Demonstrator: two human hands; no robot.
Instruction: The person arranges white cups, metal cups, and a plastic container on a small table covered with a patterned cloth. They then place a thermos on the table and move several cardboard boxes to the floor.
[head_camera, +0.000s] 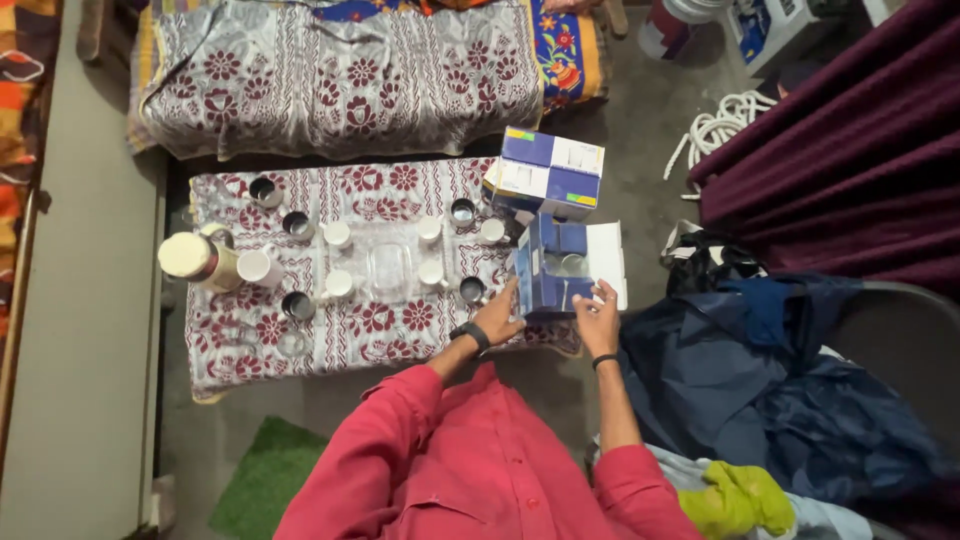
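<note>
- While a big jar (190, 258) stands at the left of the table (240, 350), small cups (338, 234) and tins (298, 305) sit in rows around a clear tub (388, 270).
- Left hand (498, 318) presses flat on the blue box (548, 268), grip apart.
- Right hand (598, 318) pinches its white flap (607, 255).
- Box is open at the table's right end, something clear still inside.
- Another box (548, 172) waits behind, shut.
</note>
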